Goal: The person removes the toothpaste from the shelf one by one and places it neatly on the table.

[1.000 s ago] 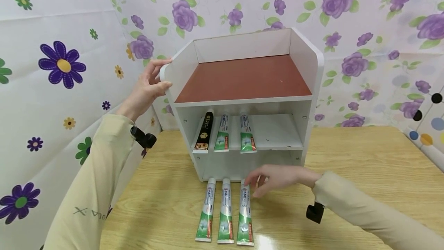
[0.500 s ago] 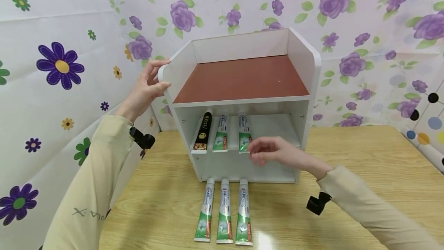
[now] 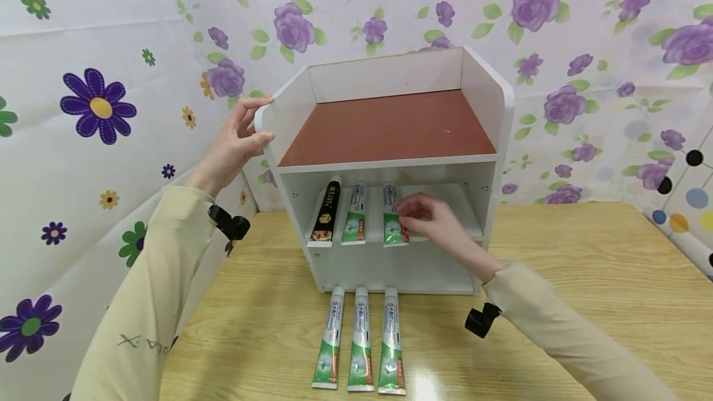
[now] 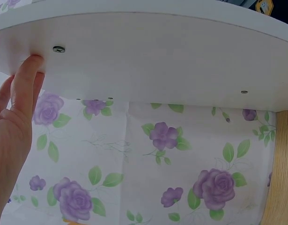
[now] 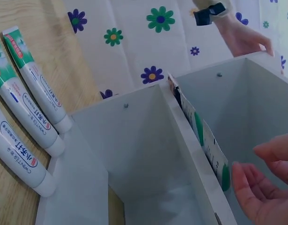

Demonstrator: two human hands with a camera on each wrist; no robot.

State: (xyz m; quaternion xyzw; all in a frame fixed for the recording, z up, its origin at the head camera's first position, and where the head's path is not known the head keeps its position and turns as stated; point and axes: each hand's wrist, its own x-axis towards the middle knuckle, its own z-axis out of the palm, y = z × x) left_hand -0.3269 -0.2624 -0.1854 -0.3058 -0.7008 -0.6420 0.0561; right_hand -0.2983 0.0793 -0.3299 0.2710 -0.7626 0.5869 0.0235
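left hand [image 3: 236,141] grips the upper left corner of the white shelf unit [image 3: 289,110]: thumb on the front edge, fingers curled over the top of the side panel. left wrist view shows a fingertip [image 4: 29,70] pressed flat on the panel's outer face next to a screw head [image 4: 59,49]. floral cloth [image 3: 83,110] hangs behind and left of the unit.

the unit stands on a wooden table [image 3: 585,265]. top tier has a reddish-brown board [image 3: 390,125] with white walls on three sides. on the middle shelf three tubes lie side by side, caps to the back: a black tube [image 3: 326,215] far left, a green-white tube [image 3: 354,215] in the middle, then the right-hand shelf tube [image 3: 392,218]. they are close together, not clearly touching.

right hand [image 3: 426,218] is inside the middle compartment, right of those tubes. fingers are loosely curled, tips at the right edge of the right-hand shelf tube near its green end. right wrist view has thumb and fingers [image 5: 249,192] slightly apart just beside that tube [image 5: 214,157], narrow gap, not clearly clamped on it. contact looks like a touch; i cannot tell a firm pinch.

on the table in front of the unit, three more green-white tubes [image 3: 361,345] lie parallel, caps toward the bottom compartment, well clear of both hands.
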